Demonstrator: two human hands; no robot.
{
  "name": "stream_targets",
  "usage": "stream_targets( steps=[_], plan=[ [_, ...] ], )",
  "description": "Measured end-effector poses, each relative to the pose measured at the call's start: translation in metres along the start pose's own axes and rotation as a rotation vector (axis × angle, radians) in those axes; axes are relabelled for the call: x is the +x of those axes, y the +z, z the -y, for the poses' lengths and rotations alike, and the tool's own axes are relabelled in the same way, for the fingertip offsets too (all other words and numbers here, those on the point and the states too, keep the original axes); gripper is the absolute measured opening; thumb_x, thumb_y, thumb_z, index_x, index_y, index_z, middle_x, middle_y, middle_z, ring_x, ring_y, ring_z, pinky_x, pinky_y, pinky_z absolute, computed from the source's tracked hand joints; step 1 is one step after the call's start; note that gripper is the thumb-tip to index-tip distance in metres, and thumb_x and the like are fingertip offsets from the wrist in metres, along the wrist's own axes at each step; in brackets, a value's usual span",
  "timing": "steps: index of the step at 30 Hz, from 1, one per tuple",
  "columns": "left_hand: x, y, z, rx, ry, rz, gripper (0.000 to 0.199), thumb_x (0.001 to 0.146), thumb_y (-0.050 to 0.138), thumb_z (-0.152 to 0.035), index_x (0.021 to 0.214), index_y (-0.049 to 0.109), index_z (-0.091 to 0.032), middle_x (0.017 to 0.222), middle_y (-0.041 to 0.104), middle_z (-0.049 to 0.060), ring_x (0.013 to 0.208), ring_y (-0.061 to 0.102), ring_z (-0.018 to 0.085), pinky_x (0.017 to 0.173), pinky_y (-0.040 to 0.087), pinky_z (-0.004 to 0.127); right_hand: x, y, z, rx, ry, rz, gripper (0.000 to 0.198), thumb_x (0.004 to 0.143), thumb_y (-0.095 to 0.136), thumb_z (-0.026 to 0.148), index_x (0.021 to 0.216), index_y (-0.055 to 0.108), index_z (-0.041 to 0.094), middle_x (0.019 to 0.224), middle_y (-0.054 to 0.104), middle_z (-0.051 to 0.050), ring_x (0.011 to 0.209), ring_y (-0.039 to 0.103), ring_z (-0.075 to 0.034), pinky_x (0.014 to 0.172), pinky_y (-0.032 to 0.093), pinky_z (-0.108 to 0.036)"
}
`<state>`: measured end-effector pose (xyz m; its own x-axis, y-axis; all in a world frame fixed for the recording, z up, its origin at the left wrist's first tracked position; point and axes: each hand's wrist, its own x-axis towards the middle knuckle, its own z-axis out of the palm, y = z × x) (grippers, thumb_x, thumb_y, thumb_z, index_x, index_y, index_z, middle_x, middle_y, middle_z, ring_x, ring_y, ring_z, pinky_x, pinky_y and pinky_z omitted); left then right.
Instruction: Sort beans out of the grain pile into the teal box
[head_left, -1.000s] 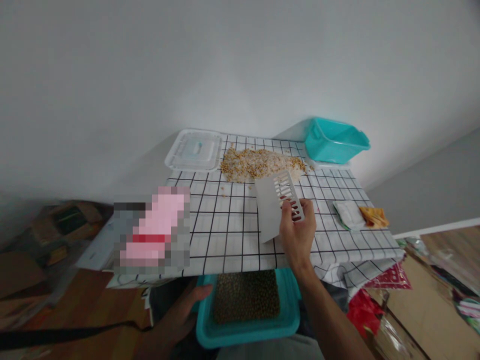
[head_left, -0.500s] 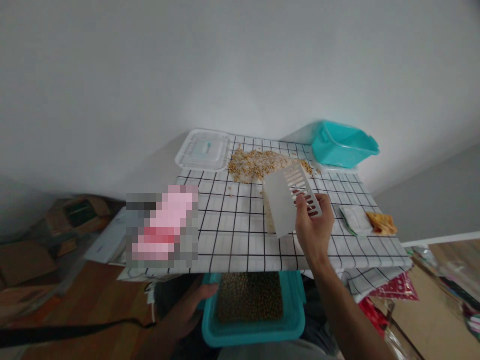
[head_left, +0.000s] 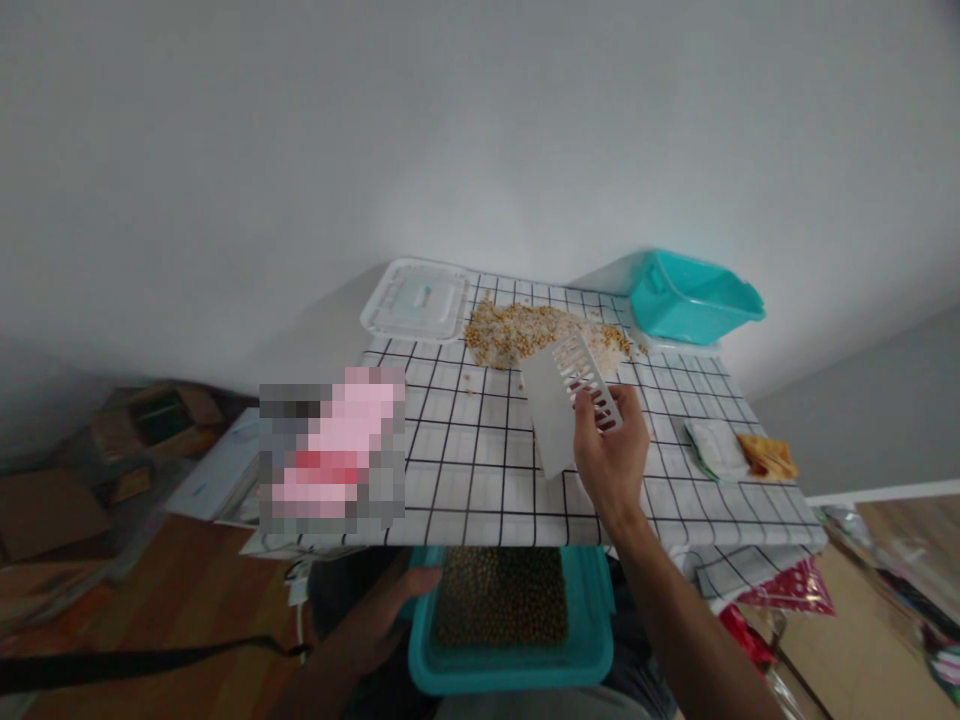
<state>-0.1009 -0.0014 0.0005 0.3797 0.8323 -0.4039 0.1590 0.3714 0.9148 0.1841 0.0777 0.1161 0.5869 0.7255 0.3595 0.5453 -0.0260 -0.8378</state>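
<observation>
My right hand (head_left: 611, 445) is closed on a flat white slotted scraper (head_left: 546, 410), thumb over its slots, tilted on edge above the checked tablecloth (head_left: 465, 475). A little pale grain shows along the scraper's lower left edge. Just beyond lies a spread pile of yellow kernels and pale grains (head_left: 517, 325). Below the table's front edge, my left hand (head_left: 401, 600) grips the left rim of a teal tub (head_left: 510, 675), its thumb on top and its other fingers hidden. Small brownish-green beans or seeds (head_left: 499, 600) fill the tub's bottom, which sits at my lap.
A clear lid (head_left: 416, 300) lies at the back left; another teal tub (head_left: 694, 300) stands at the back right. A white packet (head_left: 716, 448) and an orange cloth (head_left: 769, 457) lie at the right. A blurred-out pink item (head_left: 341, 440) is at the left. Cardboard boxes (head_left: 161, 415) stand on the floor.
My right hand and the scraper have shifted a little to the left over the cloth, covering more of the pale grain strip. My left hand stays on the tub's rim.
</observation>
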Motion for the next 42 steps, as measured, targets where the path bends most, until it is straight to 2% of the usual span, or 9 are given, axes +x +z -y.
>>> stream_targets(
  steps=[4, 8, 14, 17, 22, 26, 34, 39, 42],
  plan=[
    [0.005, 0.004, -0.008, -0.07, -0.013, 0.036, 0.024, 0.061, 0.08, -0.033, 0.084, 0.076, -0.026, 0.097, 0.078, 0.006, 0.114, 0.063, 0.036, 0.105, 0.045, 0.046, -0.005, 0.001, 0.005, -0.001, 0.0, 0.016, 0.017, 0.09, 0.058, 0.037, 0.086, 0.055, 0.021, 0.071, 0.062, 0.003, 0.056, 0.055, -0.011, 0.054, 0.041, -0.026],
    [0.008, 0.006, -0.001, -0.136, -0.056, 0.037, 0.017, 0.066, 0.076, -0.035, 0.08, 0.076, -0.024, 0.086, 0.077, 0.008, 0.102, 0.067, 0.035, 0.098, 0.05, 0.049, -0.006, 0.0, 0.01, 0.003, -0.009, -0.004, 0.016, 0.09, 0.058, 0.037, 0.087, 0.056, 0.021, 0.072, 0.062, 0.002, 0.056, 0.056, -0.011, 0.053, 0.042, -0.025],
    [0.004, -0.001, 0.008, -0.11, -0.049, -0.027, 0.028, 0.057, 0.083, -0.021, 0.083, 0.078, -0.026, 0.098, 0.078, 0.006, 0.1, 0.067, 0.033, 0.102, 0.047, 0.046, -0.003, -0.001, 0.01, -0.01, -0.05, 0.048, 0.017, 0.09, 0.059, 0.037, 0.087, 0.056, 0.021, 0.072, 0.063, 0.002, 0.057, 0.056, -0.011, 0.055, 0.043, -0.025],
    [0.004, 0.005, -0.001, -0.14, -0.075, -0.038, 0.025, 0.055, 0.083, -0.02, 0.079, 0.076, -0.025, 0.093, 0.078, 0.005, 0.097, 0.068, 0.033, 0.097, 0.05, 0.044, -0.006, 0.001, 0.009, -0.004, -0.042, 0.063, 0.016, 0.09, 0.058, 0.037, 0.087, 0.057, 0.021, 0.074, 0.063, 0.002, 0.058, 0.056, -0.011, 0.057, 0.044, -0.025],
    [0.006, 0.015, -0.021, -0.3, -0.176, 0.018, 0.013, 0.071, 0.071, -0.035, 0.073, 0.073, -0.022, 0.088, 0.078, 0.007, 0.094, 0.071, 0.031, 0.09, 0.054, 0.043, -0.011, 0.005, 0.011, -0.009, -0.033, 0.078, 0.018, 0.09, 0.058, 0.038, 0.087, 0.056, 0.021, 0.072, 0.061, 0.003, 0.057, 0.055, -0.011, 0.053, 0.042, -0.024],
    [0.006, 0.011, -0.023, -0.32, -0.174, 0.048, 0.016, 0.064, 0.078, -0.031, 0.078, 0.075, -0.022, 0.09, 0.079, 0.006, 0.102, 0.069, 0.032, 0.097, 0.052, 0.043, -0.007, 0.005, 0.015, -0.005, -0.067, 0.07, 0.018, 0.09, 0.058, 0.038, 0.087, 0.057, 0.021, 0.072, 0.063, 0.002, 0.055, 0.055, -0.011, 0.05, 0.042, -0.024],
    [0.012, 0.011, -0.016, -0.484, -0.325, 0.026, 0.025, 0.078, 0.066, -0.033, 0.098, 0.072, -0.02, 0.099, 0.079, 0.009, 0.11, 0.068, 0.034, 0.091, 0.055, 0.048, 0.057, -0.009, 0.024, -0.045, -0.361, 0.337, 0.018, 0.088, 0.06, 0.04, 0.085, 0.06, 0.022, 0.071, 0.062, 0.002, 0.058, 0.055, -0.012, 0.055, 0.042, -0.025],
    [0.014, 0.01, -0.017, -0.581, -0.336, 0.015, 0.025, 0.077, 0.066, -0.027, 0.1, 0.07, -0.018, 0.111, 0.077, 0.008, 0.117, 0.065, 0.03, 0.098, 0.051, 0.045, 0.107, 0.016, 0.026, -0.024, -0.505, 0.517, 0.025, 0.087, 0.061, 0.046, 0.091, 0.063, 0.022, 0.075, 0.062, 0.002, 0.062, 0.054, -0.012, 0.058, 0.042, -0.025],
    [0.012, 0.01, -0.02, -0.626, -0.377, 0.039, 0.02, 0.078, 0.067, -0.029, 0.093, 0.072, -0.018, 0.105, 0.078, 0.008, 0.114, 0.067, 0.031, 0.097, 0.052, 0.046, 0.119, 0.036, 0.026, -0.042, -0.553, 0.626, 0.027, 0.088, 0.059, 0.047, 0.093, 0.064, 0.021, 0.078, 0.063, 0.002, 0.064, 0.054, -0.012, 0.06, 0.042, -0.024]
  ],
)
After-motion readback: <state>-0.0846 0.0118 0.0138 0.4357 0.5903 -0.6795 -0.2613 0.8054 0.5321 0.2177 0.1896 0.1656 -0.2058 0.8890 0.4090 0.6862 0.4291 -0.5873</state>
